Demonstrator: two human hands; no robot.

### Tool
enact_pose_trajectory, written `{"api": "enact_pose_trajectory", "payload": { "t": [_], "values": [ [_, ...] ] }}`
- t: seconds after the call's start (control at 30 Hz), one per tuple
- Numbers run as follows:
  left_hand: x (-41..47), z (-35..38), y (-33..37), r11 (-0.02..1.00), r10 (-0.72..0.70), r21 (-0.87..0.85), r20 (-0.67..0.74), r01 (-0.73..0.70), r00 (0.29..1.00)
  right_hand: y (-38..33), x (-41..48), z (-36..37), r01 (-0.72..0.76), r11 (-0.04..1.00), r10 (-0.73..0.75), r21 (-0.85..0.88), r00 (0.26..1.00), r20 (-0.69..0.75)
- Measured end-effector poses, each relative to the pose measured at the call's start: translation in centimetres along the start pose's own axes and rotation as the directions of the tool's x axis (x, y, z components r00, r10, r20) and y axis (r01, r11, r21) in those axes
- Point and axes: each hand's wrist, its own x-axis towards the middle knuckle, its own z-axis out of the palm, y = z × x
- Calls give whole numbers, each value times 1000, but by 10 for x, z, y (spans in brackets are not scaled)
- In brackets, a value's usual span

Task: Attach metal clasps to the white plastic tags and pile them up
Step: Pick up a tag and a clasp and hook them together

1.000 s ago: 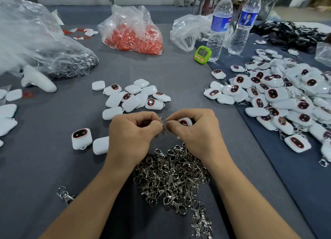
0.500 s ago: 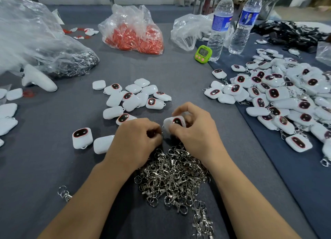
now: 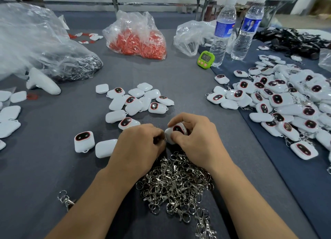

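Note:
My right hand [image 3: 195, 140] grips a white plastic tag [image 3: 176, 131] with a dark red-rimmed oval face, just above the table. My left hand [image 3: 139, 145] pinches a small metal clasp [image 3: 164, 139] against the tag's left edge; most of the clasp is hidden by my fingers. A heap of loose metal clasps [image 3: 175, 183] lies right below both hands. A group of bare white tags [image 3: 136, 100] lies beyond my hands. On the right spreads a big pile of tags with clasps attached [image 3: 286, 102].
A bag of red parts [image 3: 138, 39], a large clear bag [image 3: 35, 47], an emptier bag [image 3: 191, 36], two water bottles [image 3: 222, 30], a green timer [image 3: 205, 59] and a white controller [image 3: 42, 82] stand further back. More tags [image 3: 9, 113] lie at the left edge. One stray clasp [image 3: 66, 200] sits front left.
Both hands have come down closer to the clasp heap. The tag has turned out of my right fist so its dark face now shows, and my left fingers have closed in on its edge.

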Motion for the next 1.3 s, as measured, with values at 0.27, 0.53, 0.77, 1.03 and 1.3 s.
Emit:
{"api": "enact_pose_trajectory", "payload": {
  "t": [0.27, 0.53, 0.77, 1.03, 1.3],
  "values": [
    [-1, -2, 4, 999, 28, 49, -90, -24, 996, 0, 3, 0, -101, 987, 98, 128, 995, 32],
    [2, -6, 1, 925, -89, -377, -76, 54, 993, -3, 7, -10, -302, 735, 251, 606, 953, 171],
    [4, -4, 0, 895, -83, -444, -47, 54, 995, -3, 7, -15, -386, 657, 293, 647, 922, 252],
    [0, -5, 4, 976, 47, -209, -61, -59, 997, -6, 3, -8, -177, 817, 139, 549, 984, 111],
    [1, -3, 10, 964, -105, -259, -154, 62, 982, -10, 2, -6, -172, 746, 146, 644, 985, 94]
  ]
}}
